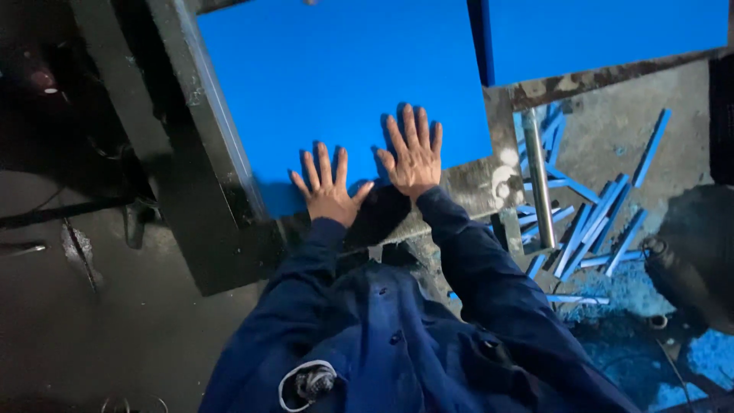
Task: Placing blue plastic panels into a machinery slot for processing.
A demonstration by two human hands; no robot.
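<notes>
We press both hands flat on the blue sheet (344,84), fingers spread wide and gripping nothing. Our left hand (329,187) sits right at the sheet's near edge, its heel about over the edge. Our right hand (413,157) lies a little further in, beside the left hand and close to the sheet's near right corner. The sheet stretches away from us, ahead of both palms, with most of its area beyond the fingertips and off toward the far left. It rests on a worn grey surface (474,191), whose bare near edge shows just under our wrists. A dark metal rail (210,130) runs along the sheet's left edge, touching or nearly touching it. To our right, well apart from the hands, blue offcut strips (596,229) lie scattered on the floor (612,134) around a metal bar (537,180).
</notes>
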